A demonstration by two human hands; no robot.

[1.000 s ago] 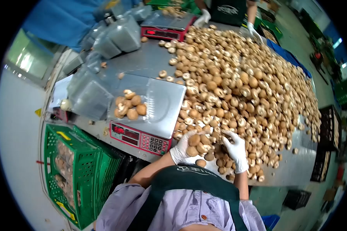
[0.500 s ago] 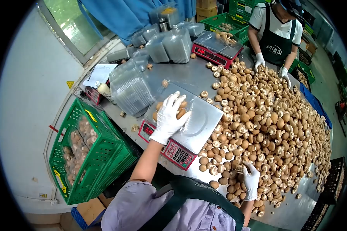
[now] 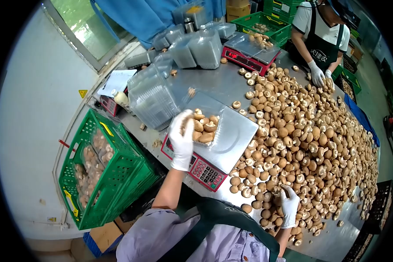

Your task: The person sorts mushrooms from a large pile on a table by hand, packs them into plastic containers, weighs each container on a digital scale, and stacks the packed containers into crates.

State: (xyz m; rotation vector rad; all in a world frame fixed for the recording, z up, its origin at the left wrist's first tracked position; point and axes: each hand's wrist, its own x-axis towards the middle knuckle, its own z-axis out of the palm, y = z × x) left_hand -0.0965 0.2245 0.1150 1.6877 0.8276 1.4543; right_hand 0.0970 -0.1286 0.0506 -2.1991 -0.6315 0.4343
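My white-gloved left hand (image 3: pixel 181 140) is raised at the left edge of a clear plastic tray (image 3: pixel 216 126). Its fingers are curled towards the thumb; what lies between them is mostly hidden. Several brown mushrooms (image 3: pixel 204 136) fill the tray, which rests on the metal plate (image 3: pixel 236 139) of a red scale (image 3: pixel 207 174). Over at the near edge of a large mushroom pile (image 3: pixel 305 153), my gloved right hand (image 3: pixel 289 208) has bent fingers among the mushrooms. I cannot make out what its fingertips hold.
Stacked clear trays (image 3: pixel 150 98) stand left of the scale. A green crate (image 3: pixel 91 170) with bagged mushrooms is at the lower left. Across the table, a co-worker's gloved hands (image 3: pixel 321 76) touch the pile near a second red scale (image 3: pixel 249 59).
My left hand has lifted off the mushrooms in the tray and drawn left, its spread fingers now curled. My right hand stays at the pile. The co-worker's hands have come together.
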